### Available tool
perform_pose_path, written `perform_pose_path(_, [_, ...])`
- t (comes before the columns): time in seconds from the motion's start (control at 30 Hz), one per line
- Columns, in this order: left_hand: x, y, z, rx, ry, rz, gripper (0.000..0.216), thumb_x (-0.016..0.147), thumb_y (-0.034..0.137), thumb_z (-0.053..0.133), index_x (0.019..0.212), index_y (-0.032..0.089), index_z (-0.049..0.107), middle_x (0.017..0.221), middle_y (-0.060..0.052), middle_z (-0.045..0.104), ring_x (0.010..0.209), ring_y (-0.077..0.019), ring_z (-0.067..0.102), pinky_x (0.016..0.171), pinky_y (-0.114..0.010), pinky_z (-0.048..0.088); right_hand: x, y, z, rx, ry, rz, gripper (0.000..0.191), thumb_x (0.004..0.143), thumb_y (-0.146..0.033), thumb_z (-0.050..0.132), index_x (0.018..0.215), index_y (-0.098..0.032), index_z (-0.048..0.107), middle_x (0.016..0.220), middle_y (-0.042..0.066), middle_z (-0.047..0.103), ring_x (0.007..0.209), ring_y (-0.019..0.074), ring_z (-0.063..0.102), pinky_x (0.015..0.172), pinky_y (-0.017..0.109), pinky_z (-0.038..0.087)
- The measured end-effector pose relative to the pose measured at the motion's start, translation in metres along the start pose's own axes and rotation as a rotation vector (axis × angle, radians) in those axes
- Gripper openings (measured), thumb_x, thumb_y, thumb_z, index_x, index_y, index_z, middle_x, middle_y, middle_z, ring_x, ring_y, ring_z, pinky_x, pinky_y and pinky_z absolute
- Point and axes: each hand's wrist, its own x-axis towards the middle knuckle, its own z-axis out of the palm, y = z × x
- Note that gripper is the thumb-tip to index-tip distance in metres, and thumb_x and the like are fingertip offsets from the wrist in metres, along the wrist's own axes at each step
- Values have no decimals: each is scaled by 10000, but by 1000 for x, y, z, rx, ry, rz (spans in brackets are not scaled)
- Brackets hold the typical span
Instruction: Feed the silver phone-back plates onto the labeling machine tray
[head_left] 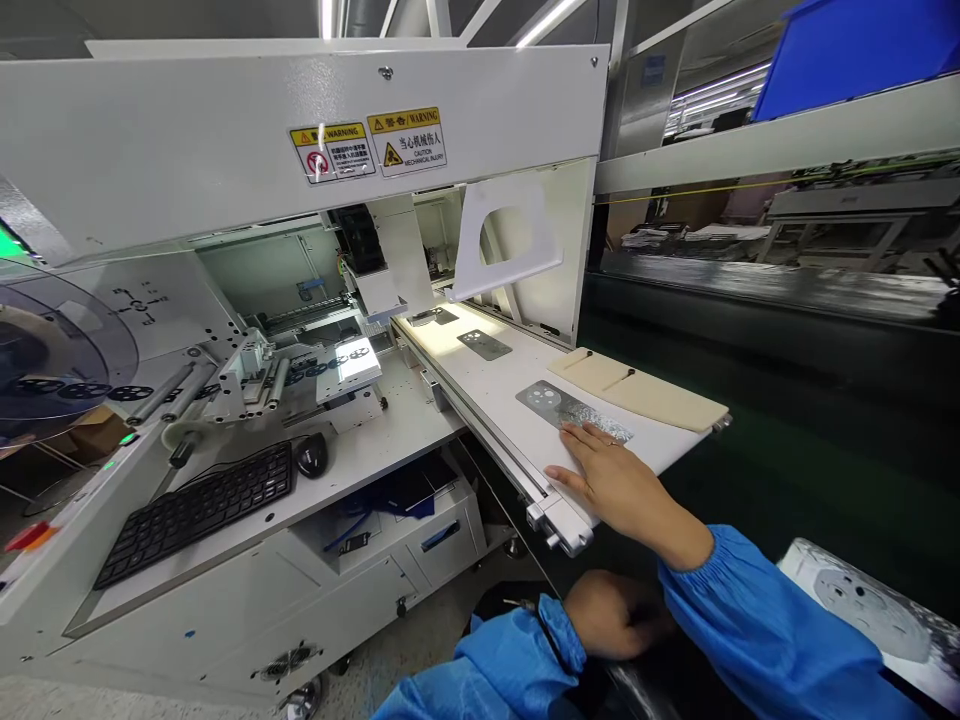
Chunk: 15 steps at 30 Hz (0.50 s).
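Note:
A thin grey phone back panel (556, 402) with a ring of camera holes lies on the white conveyor belt (487, 385). Flat and stretched out, the fingers of my right hand (606, 470) rest at the near end of this panel, with the thumb spread on the belt. My left hand (611, 612) is below the belt's end, with its fingers curled; whatever is inside them, if anything, is hidden. Farther along the belt lie a second phone back panel (484, 345) and another panel (435, 316) under a bright light.
A cream board (637, 388) lies along the belt's right side. A keyboard (199, 510) and mouse (310, 455) sit on the white machine's ledge. Dark round camera-ring labels run over its rollers (176, 390). At lower right, a silvery sheet (874, 610) rests on a dark surface.

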Motion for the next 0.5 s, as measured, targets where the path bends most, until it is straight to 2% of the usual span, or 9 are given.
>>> perform_pose_path(0.2, [1,-2,2,-21,6,-7,219,863,273,561,1020,169,674,995,-47,745,867,-168,688,734,-228,496,21,4,4,-8,-33,35,735,948,-628,309,1348,-38,486,1401,177,411,1299,351,363,1075,482,353])
perform_pose_path(0.37, [1,-4,3,-76,11,-6,204,844,226,574,1007,164,679,1033,-52,741,917,-178,688,764,-227,501,29,3,-1,-34,-63,46,719,956,-592,335,1356,-10,466,1409,178,403,1309,342,349,1096,445,327])
perform_pose_path(0.5, [0,-5,3,-112,10,-6,223,844,212,560,1029,187,681,1081,-45,730,973,-183,678,818,-242,499,32,4,-3,-25,-74,53,701,955,-595,332,1353,-37,478,1409,164,409,1308,336,355,1091,445,332])
